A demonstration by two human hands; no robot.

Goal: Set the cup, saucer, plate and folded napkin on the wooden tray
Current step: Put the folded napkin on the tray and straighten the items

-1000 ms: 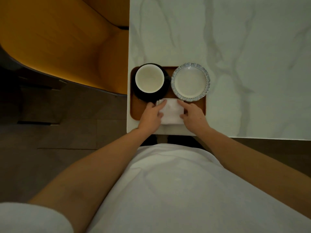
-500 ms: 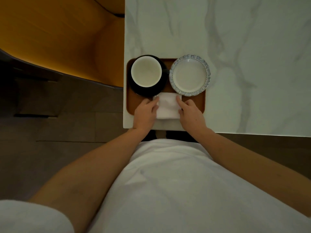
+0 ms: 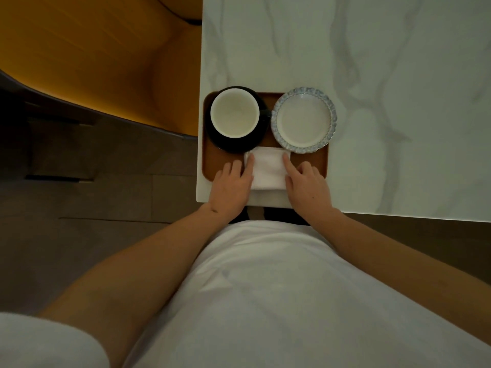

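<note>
Chair: one orange seat at the far left, beside the surface and clear of the work.
Wooden tray: one, at the near left corner of the marble surface, close to the person so that everything sits within easy reach.
Saucer: one, dark, on the far left part of the tray.
Cup: one, pale inside, standing upright on the saucer; the pair looks set as a unit so the saucer can catch drips.
Left hand: fingers straight and relaxed, the forefinger lying along the napkin's left edge, touching rather than pinching it; it seems to be squaring that side.
Folded napkin: one, white, lying flat between the two hands, its far edge just near the saucer and plate, its near edge reaching past the tray's near rim, so it likely needs a small push farther in.
Right hand: forefinger extended onto the napkin's right edge, the other fingers loosely bent and holding nothing; it mirrors the left to keep the fold straight.
Plate: one, white with a blue scalloped rim, on the far right part of the tray, just beside the saucer.
Count: four task pieces, all on the tray; the task looks nearly complete.
</note>
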